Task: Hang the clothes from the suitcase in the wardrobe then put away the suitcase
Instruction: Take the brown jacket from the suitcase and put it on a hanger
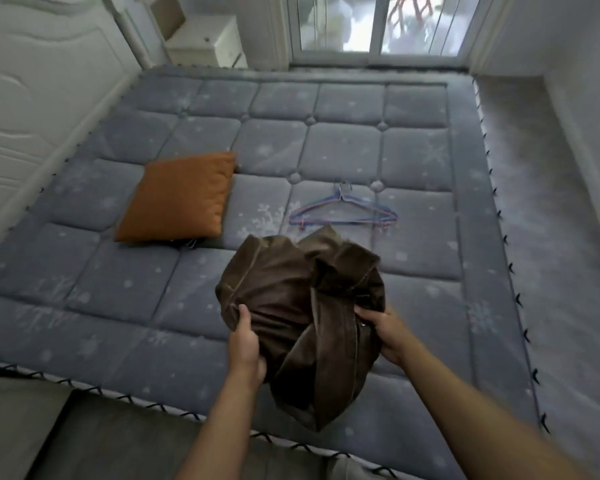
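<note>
Garment: brown jacket [298, 306], bunched, held above the bed [84, 271] at 6 o'clock, likely for spreading.
Left hand [245, 344]: grips its left edge.
Right hand [383, 332]: pinches the zipper side.
Hangers [343, 211]: at 12 o'clock, just beyond, ready.

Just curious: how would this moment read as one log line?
left grip: holds brown jacket | right grip: holds brown jacket | brown jacket: bunched, over mattress | hangers: lying on mattress

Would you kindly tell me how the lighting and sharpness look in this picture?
Head view: daylight blows out the glass door at the top while the room is dim; wide-angle distortion bows the mattress edges; the whole frame is soft, and the brown jacket gripped by the left hand and right hand looks slightly smeared.
</note>
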Available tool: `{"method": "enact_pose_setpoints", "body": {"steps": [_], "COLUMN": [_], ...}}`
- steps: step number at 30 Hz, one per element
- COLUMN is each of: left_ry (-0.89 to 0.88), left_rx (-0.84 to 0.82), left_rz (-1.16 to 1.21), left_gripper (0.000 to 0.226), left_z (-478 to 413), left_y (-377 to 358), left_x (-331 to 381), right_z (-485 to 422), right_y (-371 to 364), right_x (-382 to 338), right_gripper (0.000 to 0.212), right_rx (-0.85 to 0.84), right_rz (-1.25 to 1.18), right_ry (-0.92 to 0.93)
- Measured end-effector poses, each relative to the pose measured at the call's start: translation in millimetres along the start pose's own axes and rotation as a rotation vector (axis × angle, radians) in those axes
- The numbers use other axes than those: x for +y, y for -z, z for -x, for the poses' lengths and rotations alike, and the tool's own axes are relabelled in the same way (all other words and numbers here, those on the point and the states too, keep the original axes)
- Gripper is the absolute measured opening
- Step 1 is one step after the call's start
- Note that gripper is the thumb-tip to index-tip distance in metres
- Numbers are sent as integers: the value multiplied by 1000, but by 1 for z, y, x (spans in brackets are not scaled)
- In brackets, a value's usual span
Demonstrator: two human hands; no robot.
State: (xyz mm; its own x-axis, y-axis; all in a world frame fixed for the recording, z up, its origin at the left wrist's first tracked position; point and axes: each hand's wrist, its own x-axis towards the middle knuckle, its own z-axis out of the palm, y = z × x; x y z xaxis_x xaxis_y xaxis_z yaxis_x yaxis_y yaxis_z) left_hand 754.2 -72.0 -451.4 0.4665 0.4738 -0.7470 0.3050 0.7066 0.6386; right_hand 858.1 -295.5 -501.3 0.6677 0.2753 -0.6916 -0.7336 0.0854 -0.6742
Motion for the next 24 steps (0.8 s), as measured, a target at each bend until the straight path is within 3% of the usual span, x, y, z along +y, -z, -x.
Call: {"method": "enact_pose_setpoints", "body": {"steps": [7, 13, 17, 21, 24], "left_ry": [155, 177, 119, 96, 150], "left_rx": [218, 326, 244, 106, 57], "left_rz": [228, 286, 240, 268, 209], "left_gripper": [65, 56, 41, 52, 39], "left_z": [-79, -124, -140, -153, -169], "left_y": [15, 43, 43, 23, 14], "left_x": [9, 33, 49, 66, 72], "right_z": [-67, -78, -67, -49, -57], "right_y": [76, 101, 81, 35, 2], "right_x": [58, 82, 53, 31, 28], "right_gripper": [29, 27, 20, 48, 65], "right_rx": [259, 544, 607, 554, 448], "right_rz": [271, 221, 453, 929, 1198], "right_ry": [-176, -188, 41, 577, 602]}}
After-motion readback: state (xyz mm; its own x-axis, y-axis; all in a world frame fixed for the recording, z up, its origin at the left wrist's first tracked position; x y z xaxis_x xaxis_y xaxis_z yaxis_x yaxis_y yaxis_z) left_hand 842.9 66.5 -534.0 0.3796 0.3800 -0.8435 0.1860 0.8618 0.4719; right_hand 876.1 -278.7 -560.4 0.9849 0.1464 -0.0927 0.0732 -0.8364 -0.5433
